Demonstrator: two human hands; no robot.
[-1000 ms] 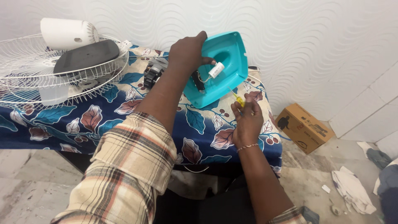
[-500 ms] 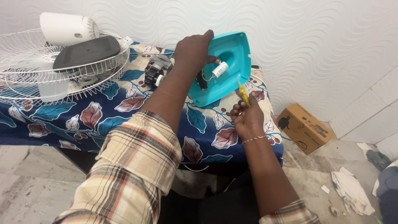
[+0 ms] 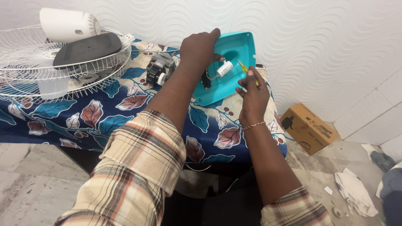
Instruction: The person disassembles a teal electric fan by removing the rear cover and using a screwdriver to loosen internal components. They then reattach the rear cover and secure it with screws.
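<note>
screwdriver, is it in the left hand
No, the yellow-handled screwdriver is held by the right hand; the left hand grips the turquoise housing.

Turquoise plastic housing tilted upright on the table, white cylindrical capacitor inside.

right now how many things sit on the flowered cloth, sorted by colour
White: 3, fan grille, motor cover, small cylinder
Teal: 1, housing in the left hand
Black: 1, flat panel
Grey: 1, motor
Yellow: 1, screwdriver in the right hand
Total: 7
</note>
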